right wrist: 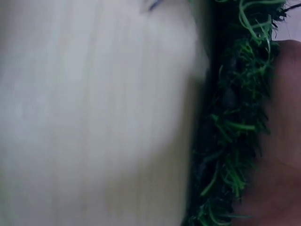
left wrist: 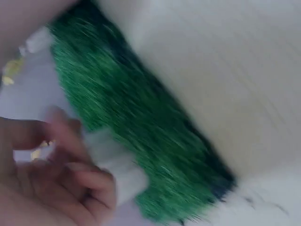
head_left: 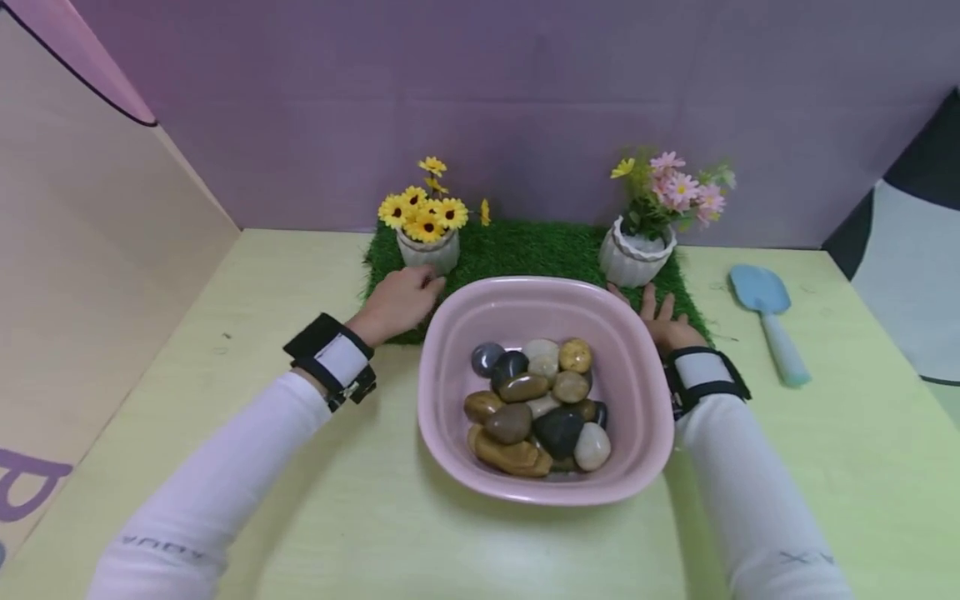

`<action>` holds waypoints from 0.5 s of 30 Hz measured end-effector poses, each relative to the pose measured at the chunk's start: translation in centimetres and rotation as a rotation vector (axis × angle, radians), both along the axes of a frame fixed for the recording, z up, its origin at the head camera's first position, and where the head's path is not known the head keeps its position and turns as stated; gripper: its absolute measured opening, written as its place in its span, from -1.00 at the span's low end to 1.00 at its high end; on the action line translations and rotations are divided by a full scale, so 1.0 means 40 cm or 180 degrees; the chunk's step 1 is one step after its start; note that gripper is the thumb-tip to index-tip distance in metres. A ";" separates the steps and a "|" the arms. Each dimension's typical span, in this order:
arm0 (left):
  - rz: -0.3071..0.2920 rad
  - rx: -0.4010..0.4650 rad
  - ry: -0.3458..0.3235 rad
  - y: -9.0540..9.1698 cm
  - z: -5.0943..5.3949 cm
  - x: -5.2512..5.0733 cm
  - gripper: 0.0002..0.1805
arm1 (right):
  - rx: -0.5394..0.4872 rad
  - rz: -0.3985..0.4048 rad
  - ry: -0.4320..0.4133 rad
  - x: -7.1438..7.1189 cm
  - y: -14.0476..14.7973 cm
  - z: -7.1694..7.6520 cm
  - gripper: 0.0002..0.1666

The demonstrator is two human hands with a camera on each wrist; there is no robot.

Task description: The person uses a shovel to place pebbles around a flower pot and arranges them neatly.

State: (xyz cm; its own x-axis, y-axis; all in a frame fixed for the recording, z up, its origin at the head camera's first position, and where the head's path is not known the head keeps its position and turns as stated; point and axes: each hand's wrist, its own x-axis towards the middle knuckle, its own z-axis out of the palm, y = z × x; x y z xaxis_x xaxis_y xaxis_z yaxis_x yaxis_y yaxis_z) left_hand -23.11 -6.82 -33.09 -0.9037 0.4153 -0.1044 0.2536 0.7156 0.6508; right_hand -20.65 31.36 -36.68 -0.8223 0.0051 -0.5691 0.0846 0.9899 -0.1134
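Note:
My left hand is at the front left of the artificial grass mat, its fingers loosely curled close to a white pot of yellow flowers. The left wrist view is blurred, but the white pot shows beside the bent fingers, not enclosed by them. My right hand lies over the mat's front right part with fingers spread, just below a white pot of pink flowers. In the right wrist view only part of the hand shows, against the grass edge.
A pink basin full of smooth stones stands between the arms, overlapping the mat's front in view. A blue toy shovel lies on the pale table at the right. A purple backdrop rises behind.

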 end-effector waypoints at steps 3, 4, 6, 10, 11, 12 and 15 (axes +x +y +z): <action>0.0275 -0.0418 0.0150 -0.023 -0.023 -0.006 -0.67 | 0.0132 0.0265 0.0148 -0.011 0.016 -0.015 -0.20; 0.0316 -0.0553 0.0135 -0.029 -0.031 -0.008 -0.62 | 0.0191 0.0349 0.0196 -0.015 0.024 -0.022 -0.21; 0.0307 -0.0781 0.0016 -0.039 -0.048 -0.012 -0.45 | 0.0169 0.0418 0.0258 -0.024 0.037 -0.037 -0.22; 0.0047 -0.1233 -0.0246 -0.048 -0.079 -0.023 -0.25 | -0.0159 0.0257 0.0215 -0.036 0.051 -0.057 -0.15; -0.0025 -0.1308 -0.0300 -0.048 -0.085 -0.026 -0.24 | -0.0195 0.0247 0.0210 -0.038 0.052 -0.059 -0.14; -0.0084 -0.1373 -0.0342 -0.048 -0.092 -0.028 -0.25 | -0.0187 0.0254 0.0202 -0.039 0.053 -0.061 -0.13; -0.0119 -0.1479 -0.0443 -0.043 -0.103 -0.031 -0.25 | -0.0023 0.0325 0.0181 -0.045 0.056 -0.060 -0.12</action>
State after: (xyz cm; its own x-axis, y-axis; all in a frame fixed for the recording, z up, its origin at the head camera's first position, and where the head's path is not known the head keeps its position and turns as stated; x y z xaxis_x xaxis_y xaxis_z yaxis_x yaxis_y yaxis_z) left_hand -24.36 -8.55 -37.20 -0.8533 0.3280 -0.4052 0.2181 0.9306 0.2940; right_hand -22.45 33.59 -39.07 -0.8492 -0.0844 -0.5213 -0.0235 0.9922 -0.1223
